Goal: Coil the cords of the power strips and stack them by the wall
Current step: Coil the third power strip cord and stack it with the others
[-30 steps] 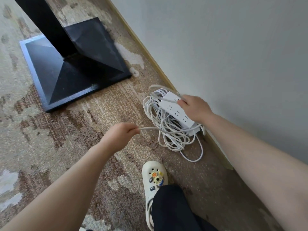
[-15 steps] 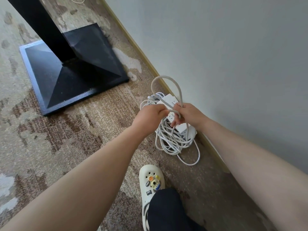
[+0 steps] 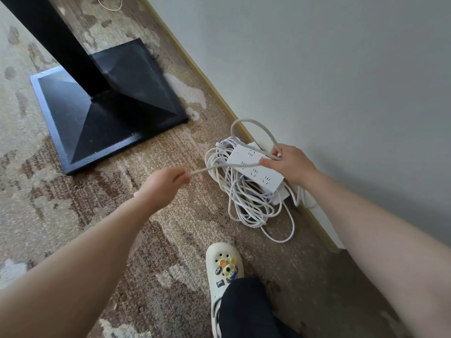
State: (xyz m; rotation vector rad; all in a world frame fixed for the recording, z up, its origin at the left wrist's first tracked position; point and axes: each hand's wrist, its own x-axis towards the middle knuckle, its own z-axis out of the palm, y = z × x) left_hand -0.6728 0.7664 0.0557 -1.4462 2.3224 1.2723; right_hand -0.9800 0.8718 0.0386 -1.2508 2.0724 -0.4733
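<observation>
Against the pale grey wall [image 3: 317,69], in the head view, the white plastic power strip [image 3: 256,168] lies on top of a loose heap of thin white cord [image 3: 244,203] on the mottled brown carpet [image 3: 146,215], just beside the skirting. Your right hand [image 3: 292,164] hovers over the strip's end nearest the wall, fingers pinched on the beige cord [image 3: 258,129], which arches up in one loop toward the wall. Your left hand [image 3: 168,181], well out from the wall, is closed on the same cord's straight run. The risk is in that pull: draw too hard and you will likely flatten the loop or drag the strip off its heap and away from the wall. The heap is already untidy, so fresh turns may snag in its strands. A loop of it trails toward your cream clog with charms [image 3: 223,272], so a step could catch it. The black square metal pedestal base [image 3: 109,113] sits farther from the wall, clear of the cords.
</observation>
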